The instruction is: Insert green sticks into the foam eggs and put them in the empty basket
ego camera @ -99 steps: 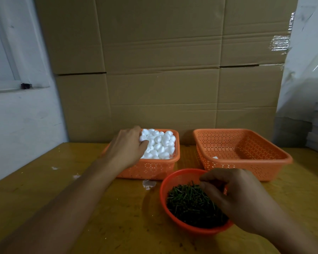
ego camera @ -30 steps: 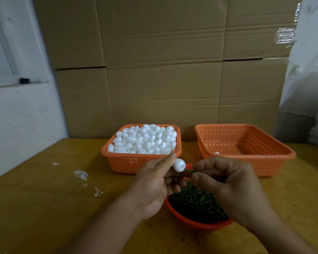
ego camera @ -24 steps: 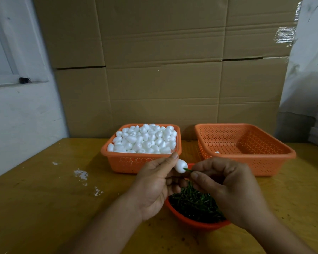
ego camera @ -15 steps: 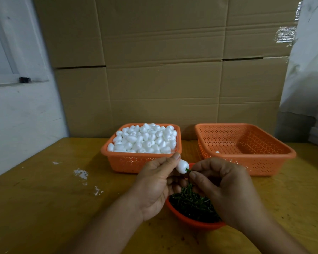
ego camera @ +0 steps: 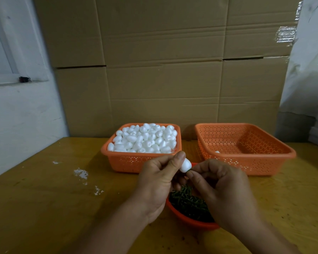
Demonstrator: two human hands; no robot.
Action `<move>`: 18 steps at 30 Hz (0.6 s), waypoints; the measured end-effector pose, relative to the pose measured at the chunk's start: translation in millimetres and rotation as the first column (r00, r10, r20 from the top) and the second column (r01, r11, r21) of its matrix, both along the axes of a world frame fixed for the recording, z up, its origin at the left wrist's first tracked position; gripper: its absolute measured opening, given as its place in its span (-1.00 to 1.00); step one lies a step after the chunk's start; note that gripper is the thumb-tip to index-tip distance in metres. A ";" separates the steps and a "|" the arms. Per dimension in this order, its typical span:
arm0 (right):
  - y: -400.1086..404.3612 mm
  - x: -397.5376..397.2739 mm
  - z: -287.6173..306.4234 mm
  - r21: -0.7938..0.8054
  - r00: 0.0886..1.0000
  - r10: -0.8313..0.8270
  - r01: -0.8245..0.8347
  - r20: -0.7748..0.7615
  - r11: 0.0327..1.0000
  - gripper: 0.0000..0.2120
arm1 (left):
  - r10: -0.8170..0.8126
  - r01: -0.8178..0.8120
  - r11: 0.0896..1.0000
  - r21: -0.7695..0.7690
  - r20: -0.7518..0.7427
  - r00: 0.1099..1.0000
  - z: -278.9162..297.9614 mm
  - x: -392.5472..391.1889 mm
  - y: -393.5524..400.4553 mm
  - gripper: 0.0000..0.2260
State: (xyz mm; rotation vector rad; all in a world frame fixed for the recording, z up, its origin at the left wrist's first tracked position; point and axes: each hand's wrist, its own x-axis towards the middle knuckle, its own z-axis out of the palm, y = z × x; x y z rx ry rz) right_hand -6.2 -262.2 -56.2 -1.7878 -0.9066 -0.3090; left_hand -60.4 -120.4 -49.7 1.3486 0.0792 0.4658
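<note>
Your left hand [ego camera: 154, 182] pinches the foam egg [ego camera: 185, 165] over the bowl of sticks [ego camera: 189, 219]; your right hand [ego camera: 222, 187] pinches what's probably a green stick, nearly hidden, at its base. Insertion's underway. Next, press straight, then drop it into the right basket [ego camera: 275, 163].

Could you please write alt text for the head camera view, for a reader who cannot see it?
A left hand pinches a foam egg while the right hand pushes a green stick into it, above a bowl of sticks. Behind sit a full egg basket and a nearly empty basket.
</note>
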 end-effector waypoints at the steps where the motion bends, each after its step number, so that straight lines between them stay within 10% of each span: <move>1: -0.1 0.1 0.0 0.009 1.000 -0.006 0.006 -0.001 1.000 -0.87 | 0.000 0.000 1.000 0.009 0.014 1.000 0.2 -0.2 -0.7 -0.68; 18: -2.6 0.4 2.1 0.091 0.999 0.045 -0.043 -0.020 0.995 -0.87 | -0.129 0.124 0.985 0.123 0.038 0.991 -1.2 -1.9 6.0 -0.85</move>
